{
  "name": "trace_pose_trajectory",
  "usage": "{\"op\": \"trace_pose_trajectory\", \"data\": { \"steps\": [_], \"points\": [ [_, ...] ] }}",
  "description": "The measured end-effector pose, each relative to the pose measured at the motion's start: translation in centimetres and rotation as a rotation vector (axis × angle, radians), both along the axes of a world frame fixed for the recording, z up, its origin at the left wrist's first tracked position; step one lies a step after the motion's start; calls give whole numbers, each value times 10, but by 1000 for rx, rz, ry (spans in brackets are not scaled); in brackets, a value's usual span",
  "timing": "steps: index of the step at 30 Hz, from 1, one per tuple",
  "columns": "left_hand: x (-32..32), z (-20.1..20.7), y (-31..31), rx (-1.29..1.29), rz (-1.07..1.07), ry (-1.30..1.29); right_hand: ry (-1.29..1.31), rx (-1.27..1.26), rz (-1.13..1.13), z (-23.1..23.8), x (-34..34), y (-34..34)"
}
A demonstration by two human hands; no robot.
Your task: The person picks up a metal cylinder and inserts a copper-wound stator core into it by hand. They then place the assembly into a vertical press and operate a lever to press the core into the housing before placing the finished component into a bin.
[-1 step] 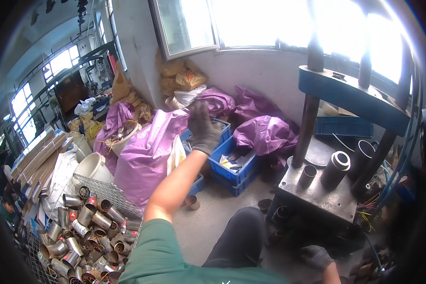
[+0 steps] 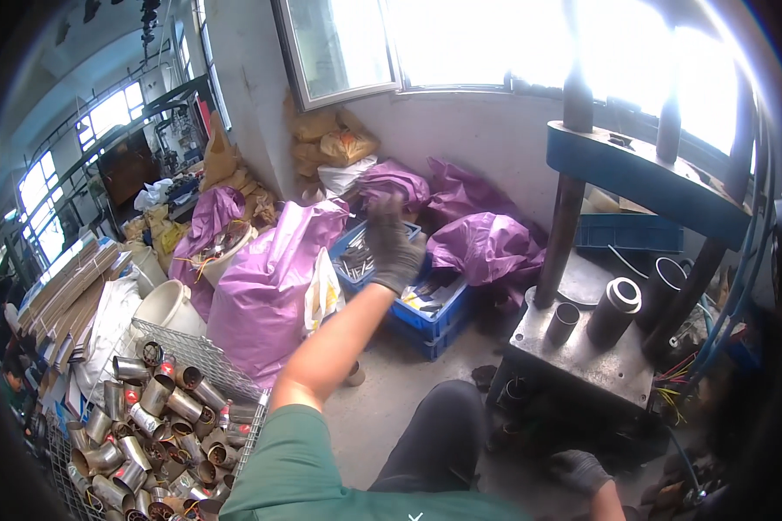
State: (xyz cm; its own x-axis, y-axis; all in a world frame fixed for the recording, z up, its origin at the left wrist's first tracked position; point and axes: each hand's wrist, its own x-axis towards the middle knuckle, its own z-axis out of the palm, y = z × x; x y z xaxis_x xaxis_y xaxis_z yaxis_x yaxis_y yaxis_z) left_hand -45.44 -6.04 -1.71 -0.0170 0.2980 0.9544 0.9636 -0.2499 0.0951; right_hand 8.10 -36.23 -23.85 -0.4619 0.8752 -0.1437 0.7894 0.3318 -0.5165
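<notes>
My left hand, in a dark grey glove, is raised in front of me with its fingers stretched upward and slightly blurred. Nothing shows in it. Behind it stands a blue crate of dark metal pieces, partly hidden by the hand. A second blue crate, holding papers or wrappers, sits just right of my wrist. Low on the right, my right hand, also gloved, lies with fingers extended beneath the press. No object can be seen in it.
A wire basket of open metal cylinders with wires stands at lower left. Purple sacks lean beyond it. On the press plate stand a short tube and a thicker, light-topped cylinder. Blue hoses hang at right.
My left hand has moved to the right and slightly down, uncovering more of the crate of metal pieces. My right hand stays in nearly the same place.
</notes>
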Motion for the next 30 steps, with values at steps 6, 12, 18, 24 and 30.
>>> {"op": "trace_pose_trajectory", "data": {
  "steps": [6, 12, 18, 24, 30],
  "points": [
    [249, -62, -49, -301, -826, -440, -26, -22, -61, 3, 8, -5],
    [348, -167, -77, -519, -1232, -785, 69, 180, -237, 9, 17, 6],
    [361, -176, -84, -1200, -1361, -1159, 14, 677, -425, 73, 38, 55],
    [360, -177, -71, -1181, -1374, -1213, -345, 1107, -442, 171, 0, 174],
    [392, -196, -54, -1250, -1322, -1183, -452, 690, -465, 177, -5, 266]
  ]
}}
